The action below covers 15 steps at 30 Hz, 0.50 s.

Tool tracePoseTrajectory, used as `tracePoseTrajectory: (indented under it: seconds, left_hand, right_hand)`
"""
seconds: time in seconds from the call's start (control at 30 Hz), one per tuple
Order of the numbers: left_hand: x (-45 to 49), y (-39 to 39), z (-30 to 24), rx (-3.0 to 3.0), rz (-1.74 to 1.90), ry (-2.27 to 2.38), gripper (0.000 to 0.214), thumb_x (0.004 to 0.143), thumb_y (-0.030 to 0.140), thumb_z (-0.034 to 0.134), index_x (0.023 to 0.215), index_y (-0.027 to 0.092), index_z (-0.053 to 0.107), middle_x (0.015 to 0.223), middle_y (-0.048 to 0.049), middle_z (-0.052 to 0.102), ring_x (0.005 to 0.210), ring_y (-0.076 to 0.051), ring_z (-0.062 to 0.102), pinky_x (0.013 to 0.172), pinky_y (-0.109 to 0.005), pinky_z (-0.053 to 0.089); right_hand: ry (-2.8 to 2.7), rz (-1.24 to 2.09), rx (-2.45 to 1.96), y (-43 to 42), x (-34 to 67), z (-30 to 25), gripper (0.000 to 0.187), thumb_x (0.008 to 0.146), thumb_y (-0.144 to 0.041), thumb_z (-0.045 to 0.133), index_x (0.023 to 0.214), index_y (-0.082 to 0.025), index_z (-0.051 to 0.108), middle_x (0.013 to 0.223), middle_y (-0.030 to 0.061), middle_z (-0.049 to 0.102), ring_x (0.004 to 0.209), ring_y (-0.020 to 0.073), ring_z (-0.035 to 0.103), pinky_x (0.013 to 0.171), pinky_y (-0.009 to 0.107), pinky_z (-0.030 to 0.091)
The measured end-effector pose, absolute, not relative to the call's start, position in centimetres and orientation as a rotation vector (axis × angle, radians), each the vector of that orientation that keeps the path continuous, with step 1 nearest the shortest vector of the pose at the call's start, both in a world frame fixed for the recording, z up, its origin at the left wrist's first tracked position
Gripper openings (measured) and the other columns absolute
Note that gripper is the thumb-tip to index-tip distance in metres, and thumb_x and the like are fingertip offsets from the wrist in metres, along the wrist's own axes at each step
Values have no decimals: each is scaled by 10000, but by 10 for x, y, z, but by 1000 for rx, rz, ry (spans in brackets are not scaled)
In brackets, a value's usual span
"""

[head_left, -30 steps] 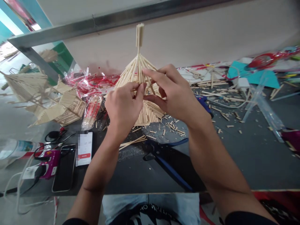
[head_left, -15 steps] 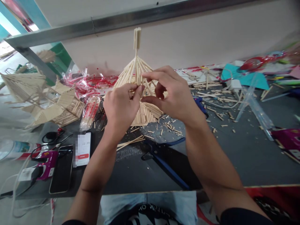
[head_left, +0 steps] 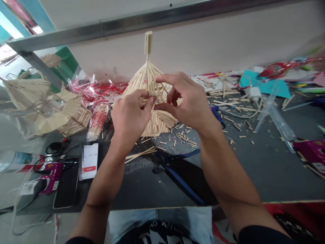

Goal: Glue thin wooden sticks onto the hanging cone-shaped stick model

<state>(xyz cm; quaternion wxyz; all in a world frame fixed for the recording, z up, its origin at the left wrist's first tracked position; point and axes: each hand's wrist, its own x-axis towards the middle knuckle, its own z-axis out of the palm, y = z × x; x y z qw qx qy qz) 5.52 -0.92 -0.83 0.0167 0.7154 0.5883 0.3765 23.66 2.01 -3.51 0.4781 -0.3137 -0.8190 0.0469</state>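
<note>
A model tower of pale wooden sticks (head_left: 159, 126) stands on the dark table, with a conical roof and a bundle of short sticks (head_left: 148, 43) upright at its tip. At the front of the roof, my left hand (head_left: 132, 110) is closed in a pinch on what looks like a short wooden stick, largely hidden by the fingers. My right hand (head_left: 184, 96) is at the roof's right side, its index finger and thumb spread apart with nothing visible between them. The fingertips hide part of the roof.
Blue-handled cutters (head_left: 177, 173) lie in front among stick offcuts (head_left: 186, 139). Two phones (head_left: 66, 183), a purple power strip (head_left: 52, 178) and bagged sticks (head_left: 98, 122) are on the left. Another stick model (head_left: 68, 113) stands far left. A blue glue gun (head_left: 217, 115) is partly behind my right wrist.
Both hands stay almost in place at the roof. My right index finger and thumb have shifted very slightly to the right; the left pinch holds.
</note>
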Motion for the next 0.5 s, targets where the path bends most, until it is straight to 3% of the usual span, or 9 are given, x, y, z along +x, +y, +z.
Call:
tracePoseTrajectory:
  seconds: [0.17,0.3,0.5]
  left_hand:
    - [54,-6,-10,2197,1183,1813,190,870,358,693,960,220,789,612,2,702,555,-137,585,611,-296,399]
    - [54,-5,-11,2205,1171,1811,210,881,374,685,971,216,788,591,4,684,558,-142,593,612,-302,408]
    - [52,-10,-6,2243,1163,1819,174,880,323,705,981,206,786,613,4,693,581,-149,616,651,-314,444]
  right_hand:
    - [-2031,68,-818,20,236,-36,458,944,-440,669,1365,-300,557,1297,86,596,666,109,569,699,360,621]
    - [-2044,82,-890,20,234,-39,463,959,-459,636,1397,-362,521,1327,73,563,760,148,645,767,415,646]
    - [-2021,12,-842,20,234,-41,457,960,-495,620,1367,-309,531,1317,104,556,908,200,675,811,433,636]
